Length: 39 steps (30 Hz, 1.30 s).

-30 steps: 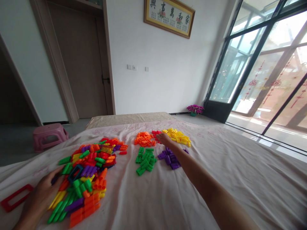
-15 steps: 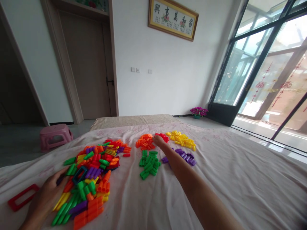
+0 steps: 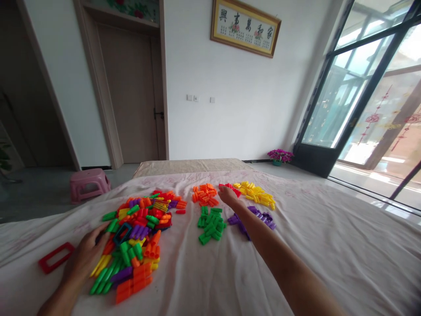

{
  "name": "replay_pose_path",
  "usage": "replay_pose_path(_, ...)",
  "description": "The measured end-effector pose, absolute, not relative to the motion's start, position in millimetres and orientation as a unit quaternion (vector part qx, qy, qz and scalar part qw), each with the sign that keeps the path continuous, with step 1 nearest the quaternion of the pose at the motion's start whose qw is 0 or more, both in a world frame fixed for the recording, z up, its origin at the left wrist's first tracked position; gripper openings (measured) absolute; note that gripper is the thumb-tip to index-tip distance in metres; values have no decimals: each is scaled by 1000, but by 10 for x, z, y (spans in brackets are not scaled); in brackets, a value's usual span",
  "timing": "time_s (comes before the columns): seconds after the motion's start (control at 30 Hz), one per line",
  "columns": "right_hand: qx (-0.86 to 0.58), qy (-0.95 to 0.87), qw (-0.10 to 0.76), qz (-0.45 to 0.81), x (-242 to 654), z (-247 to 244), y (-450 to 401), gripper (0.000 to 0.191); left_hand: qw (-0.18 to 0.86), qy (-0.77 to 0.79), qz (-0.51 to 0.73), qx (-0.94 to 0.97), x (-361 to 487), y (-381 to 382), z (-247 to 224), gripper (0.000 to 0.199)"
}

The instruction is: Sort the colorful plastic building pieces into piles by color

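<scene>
My left hand (image 3: 87,252) rests at the left edge of a mixed heap of coloured plastic pieces (image 3: 141,224), its fingers against the pieces; what they hold, if anything, is hidden. Beside it lies a red rectangular frame (image 3: 56,258). My right hand (image 3: 229,195) reaches to the small red pile (image 3: 235,189), fingers drawn together, their tips too small to make out. Around it are an orange pile (image 3: 205,194), a yellow pile (image 3: 256,194), a green pile (image 3: 211,224) and a purple pile (image 3: 263,217), partly behind my right forearm.
A pale wrinkled cloth (image 3: 329,228) covers the surface under the pieces. Beyond it stand a pink stool (image 3: 89,185) at the left, a door (image 3: 131,96), a potted magenta plant (image 3: 280,156) and a glass door (image 3: 348,101) at the right.
The whole view has shifted slightly, so things sit further right in the picture. My right hand stays at the red pile and my left hand at the mixed heap.
</scene>
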State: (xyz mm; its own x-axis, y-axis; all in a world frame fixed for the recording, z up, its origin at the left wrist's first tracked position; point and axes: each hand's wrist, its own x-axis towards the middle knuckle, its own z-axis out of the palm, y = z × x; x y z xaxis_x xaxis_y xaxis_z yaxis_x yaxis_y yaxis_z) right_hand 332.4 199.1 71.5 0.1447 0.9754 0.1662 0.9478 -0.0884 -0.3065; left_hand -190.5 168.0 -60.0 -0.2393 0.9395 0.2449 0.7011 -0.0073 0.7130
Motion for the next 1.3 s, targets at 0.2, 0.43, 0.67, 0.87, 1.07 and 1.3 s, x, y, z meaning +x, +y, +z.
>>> replay_pose_path(0.2,-634,-752,170,60,2567,645,1795,28,169,656,429,598,-1772,1597,-529,63)
replay_pose_path(0.43,-624,-777,75,18,1730,423,1685,25,196,617,430,629,-1710,1557,-514,70)
replay_pose_path(0.67,-611,-786,87,19,1811,439,1657,23,203,595,420,654,-1628,1549,-456,67)
replay_pose_path(0.87,-710,-672,209,22,2658,756,1746,21,187,587,397,680,-1467,1514,-384,80)
replay_pose_path(1.07,-759,-607,237,-3,3316,938,1742,33,170,550,369,730,-1416,1313,-411,98)
replay_pose_path(1.3,-593,-713,337,163,2539,393,1250,38,87,502,272,816,-1323,765,-457,125)
